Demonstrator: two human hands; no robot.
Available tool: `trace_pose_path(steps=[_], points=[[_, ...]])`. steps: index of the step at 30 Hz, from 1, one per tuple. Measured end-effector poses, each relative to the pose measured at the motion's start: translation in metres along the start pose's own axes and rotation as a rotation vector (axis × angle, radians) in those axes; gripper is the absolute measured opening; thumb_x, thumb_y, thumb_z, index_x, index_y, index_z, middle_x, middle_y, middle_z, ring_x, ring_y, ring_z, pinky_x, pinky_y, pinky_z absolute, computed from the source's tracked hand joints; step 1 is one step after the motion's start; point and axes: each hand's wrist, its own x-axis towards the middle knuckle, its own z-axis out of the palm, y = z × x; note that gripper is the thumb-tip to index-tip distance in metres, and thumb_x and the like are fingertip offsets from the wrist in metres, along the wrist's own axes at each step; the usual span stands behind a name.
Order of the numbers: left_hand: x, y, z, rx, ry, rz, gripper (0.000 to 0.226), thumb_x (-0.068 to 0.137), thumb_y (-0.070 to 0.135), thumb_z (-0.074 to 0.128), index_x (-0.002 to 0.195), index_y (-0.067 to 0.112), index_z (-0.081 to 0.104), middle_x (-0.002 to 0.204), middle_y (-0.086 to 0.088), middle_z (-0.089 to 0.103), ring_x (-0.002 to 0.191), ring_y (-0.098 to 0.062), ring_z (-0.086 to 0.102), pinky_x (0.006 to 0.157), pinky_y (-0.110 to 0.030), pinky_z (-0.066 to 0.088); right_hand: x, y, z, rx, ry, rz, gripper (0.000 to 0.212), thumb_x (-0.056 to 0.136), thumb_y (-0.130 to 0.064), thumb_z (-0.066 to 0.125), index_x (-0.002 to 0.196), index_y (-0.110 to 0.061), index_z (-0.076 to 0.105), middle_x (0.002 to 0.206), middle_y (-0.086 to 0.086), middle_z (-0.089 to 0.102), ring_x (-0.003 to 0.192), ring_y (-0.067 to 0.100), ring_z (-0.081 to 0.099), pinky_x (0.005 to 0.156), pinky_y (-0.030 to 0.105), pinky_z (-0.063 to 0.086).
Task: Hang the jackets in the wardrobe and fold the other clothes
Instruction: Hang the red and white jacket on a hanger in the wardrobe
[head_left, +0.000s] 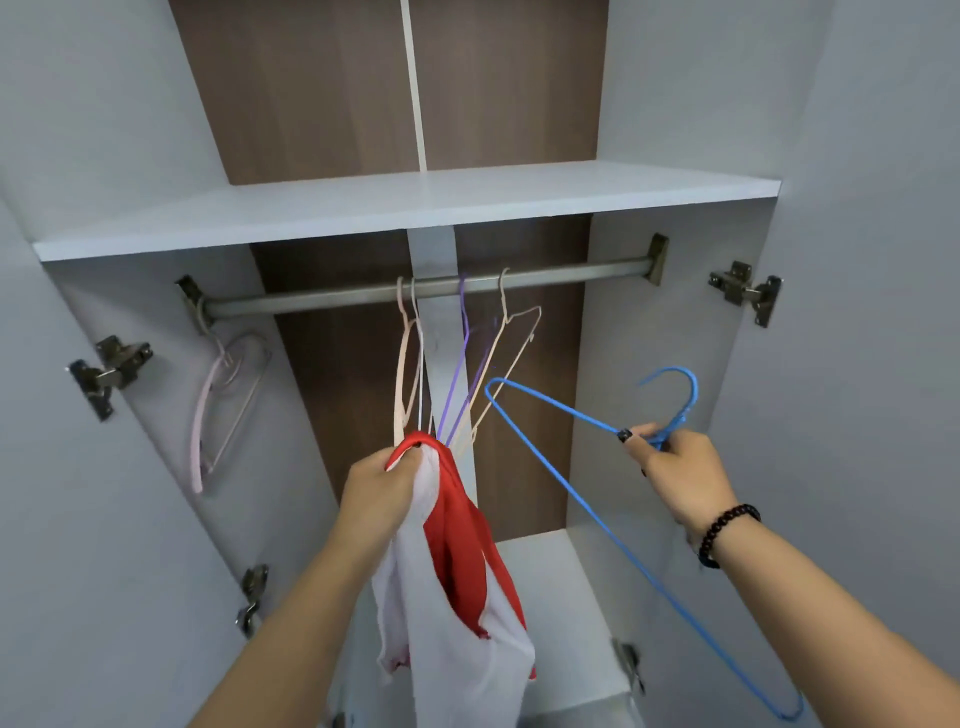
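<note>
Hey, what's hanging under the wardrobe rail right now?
Under the metal rail hang four thin empty hangers in a cluster, and a pink hanger at its left end. The red and white garment covers the cluster's lower ends.

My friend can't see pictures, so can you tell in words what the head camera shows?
A person's left hand grips a red and white jacket by its collar while the right hand holds a blue hanger near its hook, in front of an open wardrobe. Several bare hangers hang on the metal rail under a white shelf.
</note>
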Motion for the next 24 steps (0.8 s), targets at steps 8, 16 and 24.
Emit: trace_pose_path(steps=[8, 16, 24], points=[[-0.024, -0.009, -0.041, 0.214, 0.076, -0.017, 0.020, 0.086, 0.019, 0.064, 0.068, 0.011, 0.062, 0.066, -0.007, 0.050, 0.063, -0.020, 0.044, 0.053, -0.026, 0.035, -0.063, -0.022, -0.038, 0.089, -0.179, -0.123, 0.015, 0.088, -0.018, 0.067, 0.073, -0.016, 0.070, 0.044, -0.025, 0.052, 0.043, -0.011, 0.048, 0.037, 0.004, 0.032], [-0.064, 0.001, -0.066, 0.221, 0.239, -0.048, 0.028, 0.084, 0.019, 0.064, 0.058, 0.008, 0.062, 0.048, 0.003, 0.047, 0.056, -0.020, 0.041, 0.050, -0.026, 0.037, -0.104, -0.024, -0.073, 0.111, -0.494, -0.165, 0.023, 0.088, -0.019, 0.065, 0.067, -0.023, 0.072, 0.044, -0.014, 0.042, 0.041, 0.001, 0.034, 0.042, 0.008, 0.028], [-0.150, 0.012, -0.060, 0.296, 0.309, 0.022, 0.023, 0.087, 0.017, 0.060, 0.069, 0.002, 0.062, 0.064, -0.006, 0.050, 0.066, -0.021, 0.045, 0.058, -0.028, 0.039, -0.153, -0.006, -0.096, 0.013, -0.647, -0.208, 0.024, 0.086, -0.019, 0.063, 0.064, -0.024, 0.070, 0.057, -0.003, 0.053, 0.054, 0.010, 0.039, 0.052, 0.023, 0.035]])
